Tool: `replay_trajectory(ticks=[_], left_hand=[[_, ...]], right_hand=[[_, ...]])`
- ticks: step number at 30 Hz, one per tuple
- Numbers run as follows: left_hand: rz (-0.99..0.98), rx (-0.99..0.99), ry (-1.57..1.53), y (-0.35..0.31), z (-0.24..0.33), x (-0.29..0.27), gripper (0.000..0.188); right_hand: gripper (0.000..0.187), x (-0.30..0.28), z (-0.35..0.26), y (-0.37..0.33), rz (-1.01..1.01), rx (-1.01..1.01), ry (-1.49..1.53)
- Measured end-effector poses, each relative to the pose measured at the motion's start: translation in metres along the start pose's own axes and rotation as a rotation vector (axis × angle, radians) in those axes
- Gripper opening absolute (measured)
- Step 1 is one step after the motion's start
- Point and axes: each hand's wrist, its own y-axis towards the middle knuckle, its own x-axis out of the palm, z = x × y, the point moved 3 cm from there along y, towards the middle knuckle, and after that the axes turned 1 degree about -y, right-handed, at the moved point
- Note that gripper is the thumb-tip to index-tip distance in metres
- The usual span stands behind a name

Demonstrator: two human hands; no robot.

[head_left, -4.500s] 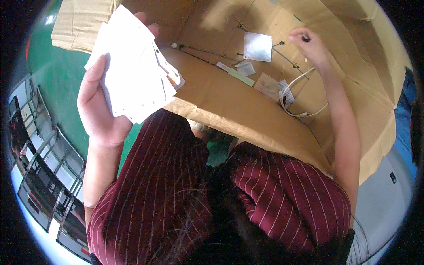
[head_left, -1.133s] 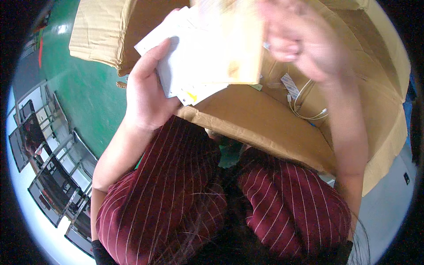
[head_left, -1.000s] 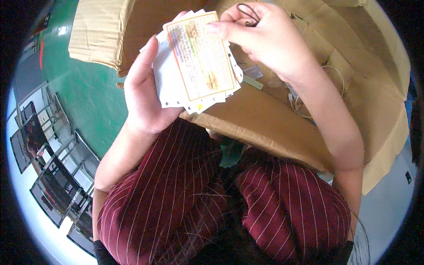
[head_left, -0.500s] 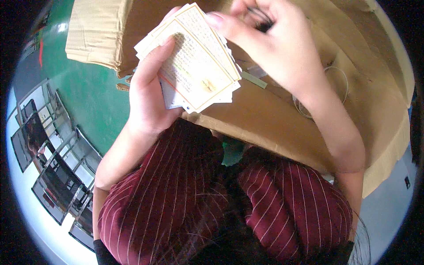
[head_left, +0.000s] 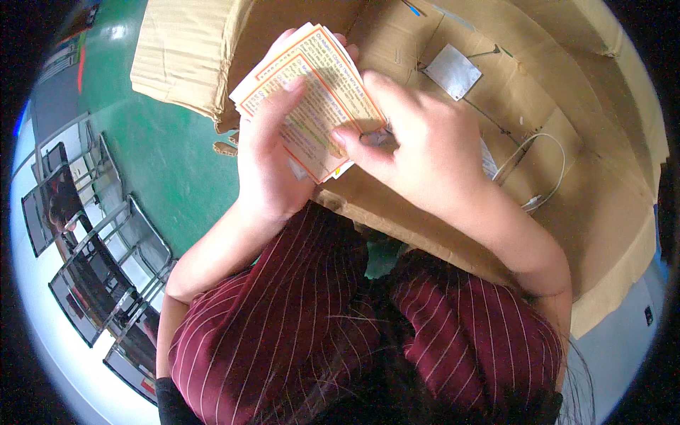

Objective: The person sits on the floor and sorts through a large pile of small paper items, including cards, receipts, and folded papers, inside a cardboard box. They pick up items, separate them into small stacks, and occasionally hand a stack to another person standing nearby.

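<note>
My left hand grips a fanned stack of printed cards with orange borders. Its thumb lies across the top card, and its other fingers are mostly hidden behind the stack. From the right, my right hand closes on the edge of the same stack, thumb on the card face near the lower right corner. A thin dark band shows between that thumb and the fingers at the corner; most of it is hidden.
Beneath my hands stands a large open cardboard box. Inside lie a small whitish square piece with dark rods, a white cable and a blue-tipped thin item. Metal-framed chairs stand left on the green floor.
My right hand has come down from above with the dark band and now touches the cards' right edge. The left hand and stack have shifted slightly right. More of the box's inside shows.
</note>
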Motion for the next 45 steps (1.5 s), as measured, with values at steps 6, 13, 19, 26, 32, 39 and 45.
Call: replay_trajectory(ticks=[6,13,19,26,32,39,45], left_hand=[[0.101,-0.172,0.095,-0.008,0.001,-0.003,0.028],[-0.039,-0.224,0.061,-0.016,0.015,0.001,0.030],[-0.054,-0.184,0.106,-0.025,0.027,0.007,0.029],[-0.463,-0.018,0.138,-0.013,0.070,0.145,0.036],[-0.557,0.010,-0.050,-0.018,0.078,0.179,0.027],[-0.561,-0.007,-0.164,-0.020,0.060,0.172,0.024],[-0.480,-0.028,-0.159,-0.023,0.064,0.179,0.028]], right_hand=[[0.050,-0.005,-0.007,-0.001,-0.140,-0.034,-0.181],[0.033,-0.026,0.008,-0.002,-0.179,0.181,0.516],[0.042,-0.040,0.047,-0.024,-0.324,0.548,0.937],[0.028,-0.073,0.140,-0.070,-0.143,0.677,0.297],[0.024,-0.110,0.076,-0.080,-0.120,1.016,0.616],[0.032,-0.128,0.047,-0.101,0.214,0.876,1.560],[0.032,-0.134,0.034,-0.106,0.170,0.694,1.792]])
